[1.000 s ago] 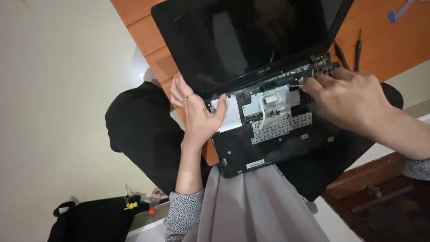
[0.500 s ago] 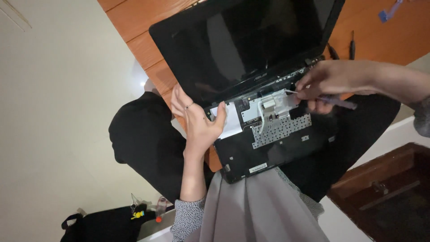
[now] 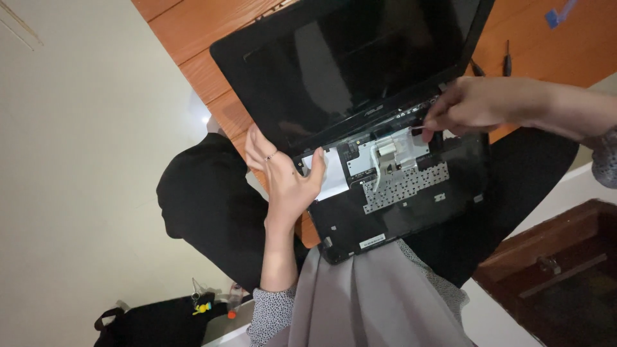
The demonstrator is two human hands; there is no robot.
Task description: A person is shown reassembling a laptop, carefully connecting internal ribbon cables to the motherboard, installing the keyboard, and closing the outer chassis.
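Left hand [image 3: 286,183] open, flat on laptop [image 3: 398,205] base's left edge. Right hand [image 3: 472,106] pinched near hinge; grasped item too small to tell. Screwdrivers [image 3: 506,64] on desk [image 3: 193,32].

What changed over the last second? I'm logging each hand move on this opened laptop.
The right hand lifted off the exposed base, took up a thin tool, and now pinches at the hinge edge of the laptop; whether it still holds the tool cannot be told. The left hand stayed braced on the laptop's left edge, screen still open.
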